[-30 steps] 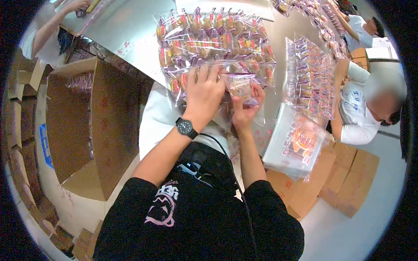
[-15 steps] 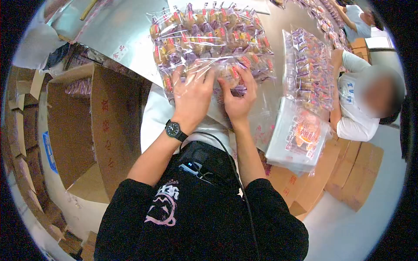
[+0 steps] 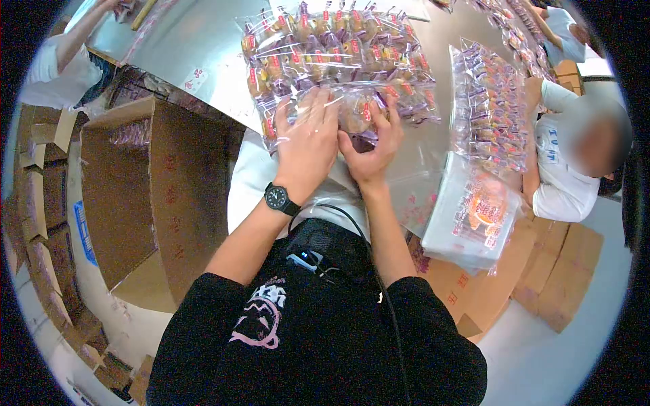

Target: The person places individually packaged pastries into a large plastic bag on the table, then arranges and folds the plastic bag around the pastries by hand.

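A large clear plastic bag (image 3: 338,57) full of rows of small wrapped pastries lies on the metal table before me. My left hand (image 3: 308,139), with a black watch on its wrist, rests with its fingers stretched over the near edge of the bag. My right hand (image 3: 376,149) curls its thumb and fingers around a wrapped pastry (image 3: 357,116) at that same edge, under the clear film. The pastry has a red label and purple wrapping. Glare on the plastic hides part of the left fingertips.
On the right lie another filled bag (image 3: 487,108) and a stack of printed plastic bags (image 3: 467,213). A co-worker (image 3: 562,162) in white sits beside them. A tall open carton (image 3: 122,203) stands at my left. The metal table (image 3: 183,40) extends away.
My left fingers lie flatter and closer together on the bag. My right hand stays around the pastry. The view has shifted slightly, and another person's arm has appeared at the upper left.
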Motion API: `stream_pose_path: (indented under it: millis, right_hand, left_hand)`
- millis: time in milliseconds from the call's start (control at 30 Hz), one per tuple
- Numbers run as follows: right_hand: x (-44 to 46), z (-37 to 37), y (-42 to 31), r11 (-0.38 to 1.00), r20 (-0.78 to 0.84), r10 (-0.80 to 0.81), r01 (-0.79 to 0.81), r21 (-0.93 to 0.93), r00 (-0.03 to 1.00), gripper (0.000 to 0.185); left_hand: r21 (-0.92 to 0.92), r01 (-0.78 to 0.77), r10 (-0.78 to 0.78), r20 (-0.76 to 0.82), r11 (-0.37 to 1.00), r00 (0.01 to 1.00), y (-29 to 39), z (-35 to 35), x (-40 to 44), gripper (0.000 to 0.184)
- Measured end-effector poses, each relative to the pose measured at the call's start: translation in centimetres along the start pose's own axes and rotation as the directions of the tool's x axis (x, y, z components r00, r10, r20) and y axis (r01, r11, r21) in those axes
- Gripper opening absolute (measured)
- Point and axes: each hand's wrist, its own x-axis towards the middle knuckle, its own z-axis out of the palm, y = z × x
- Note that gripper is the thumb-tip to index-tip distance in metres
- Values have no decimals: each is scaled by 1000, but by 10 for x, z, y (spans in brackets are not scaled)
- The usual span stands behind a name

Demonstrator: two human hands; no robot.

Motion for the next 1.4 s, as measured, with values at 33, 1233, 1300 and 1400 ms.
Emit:
stream_pose_path:
  millis: [33,1233,1300,1400]
  right_hand:
    - [-2,2,4,1000,-13,-2,2,-7,1000,61]
    - [39,-40,59,889,356,-260,366,-274,898,50]
    - [38,-33,51,898,334,-171,286,-334,927,51]
    - [37,-19,44,879,322,-104,238,-412,941,49]
  left_hand:
    - [38,-7,8,-11,999,1000,-1,4,2,46]
    - [214,-141,140,22,966,990,18,21,19,47]
    - [214,-115,117,4,970,993,18,26,20,47]
    - [260,-139,134,40,955,990,18,25,24,48]
